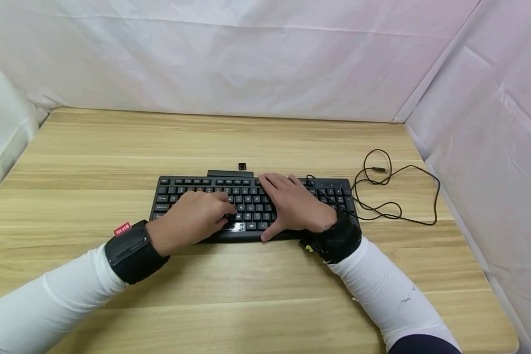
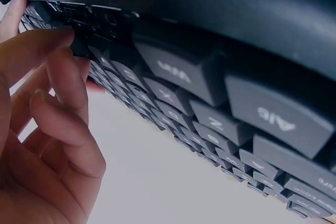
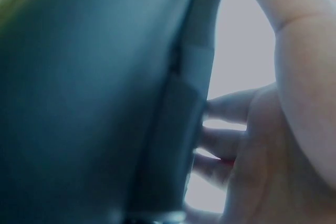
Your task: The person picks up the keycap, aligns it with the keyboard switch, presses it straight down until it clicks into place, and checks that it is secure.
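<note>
Head view: keyboard (image 1: 250, 216) lies under the fingers. Left hand (image 1: 194, 214) has curled fingers, can't tell if pinching anything; right hand (image 1: 296, 204) spreads wide, small black square (image 1: 242, 166) near its fingertips.

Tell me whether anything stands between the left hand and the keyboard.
Nothing visible does: the left hand is right at the keyboard, by the exposed slot in its bottom row. The right hand rests on it farther right, not between them.
</note>
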### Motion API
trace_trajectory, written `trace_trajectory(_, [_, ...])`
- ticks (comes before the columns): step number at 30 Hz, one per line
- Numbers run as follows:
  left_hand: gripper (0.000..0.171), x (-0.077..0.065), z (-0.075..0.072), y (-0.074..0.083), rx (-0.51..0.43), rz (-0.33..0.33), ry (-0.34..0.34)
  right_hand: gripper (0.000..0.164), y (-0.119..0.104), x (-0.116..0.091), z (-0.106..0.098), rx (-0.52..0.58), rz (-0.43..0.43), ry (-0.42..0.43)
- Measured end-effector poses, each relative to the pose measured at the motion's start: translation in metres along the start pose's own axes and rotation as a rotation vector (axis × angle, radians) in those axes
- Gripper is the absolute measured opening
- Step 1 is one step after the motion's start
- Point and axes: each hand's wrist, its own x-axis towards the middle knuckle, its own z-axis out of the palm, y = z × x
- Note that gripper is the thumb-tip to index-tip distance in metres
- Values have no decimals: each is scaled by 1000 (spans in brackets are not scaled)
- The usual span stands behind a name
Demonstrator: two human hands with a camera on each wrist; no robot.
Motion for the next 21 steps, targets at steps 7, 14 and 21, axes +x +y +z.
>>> trace_trajectory(7, [13,1,1,3,15,28,19,135,1,0,0,8,1,-2])
trace_trajectory(14, [7,0,-1,5,17,1,31,134,0,1,0,9,2,1])
trace_trajectory(21, [4,2,-1,5,-17,-43,43,133,1,-1,-1,10,-9,4])
